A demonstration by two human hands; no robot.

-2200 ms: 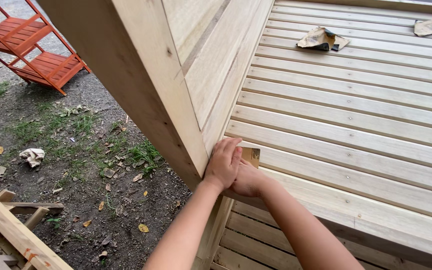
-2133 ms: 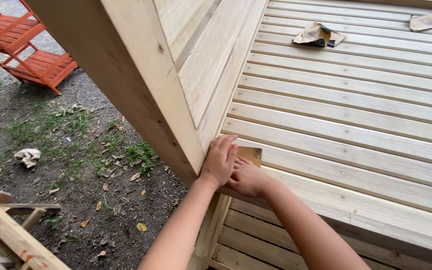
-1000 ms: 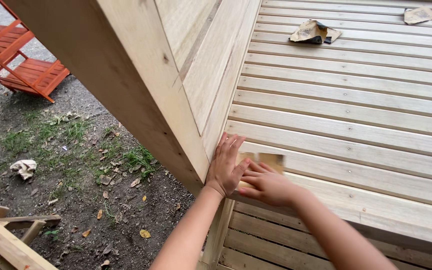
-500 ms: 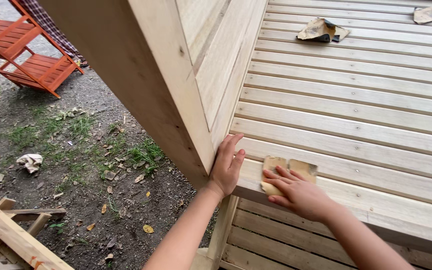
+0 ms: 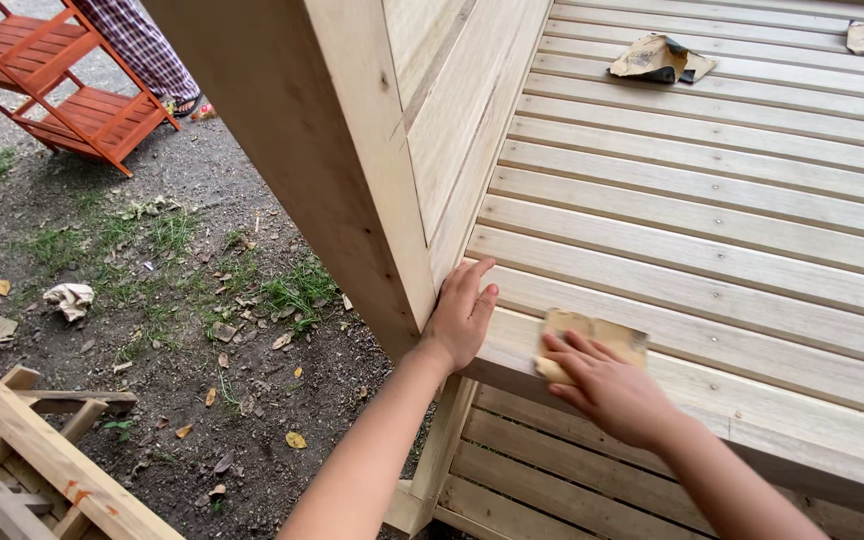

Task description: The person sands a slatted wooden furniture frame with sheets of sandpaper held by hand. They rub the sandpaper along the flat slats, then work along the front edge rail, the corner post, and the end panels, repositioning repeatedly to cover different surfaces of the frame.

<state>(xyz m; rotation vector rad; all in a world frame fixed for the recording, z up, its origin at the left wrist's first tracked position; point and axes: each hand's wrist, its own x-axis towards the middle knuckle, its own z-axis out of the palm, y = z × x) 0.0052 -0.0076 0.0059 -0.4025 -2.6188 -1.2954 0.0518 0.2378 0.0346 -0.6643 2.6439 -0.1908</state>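
Right hand presses sandpaper; left hand flat on post.

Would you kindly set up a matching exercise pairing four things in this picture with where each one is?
Things:
1. left hand
2. right hand
3. folded sandpaper sheet
4. orange wooden rack

Places:
A. lying loose on the far slats of the bench seat
B. standing on the bare ground at upper left
C. flat against the foot of the upright side panel
D. pressing a tan sandpaper piece onto the front slat

Pairs: 1-C, 2-D, 3-A, 4-B
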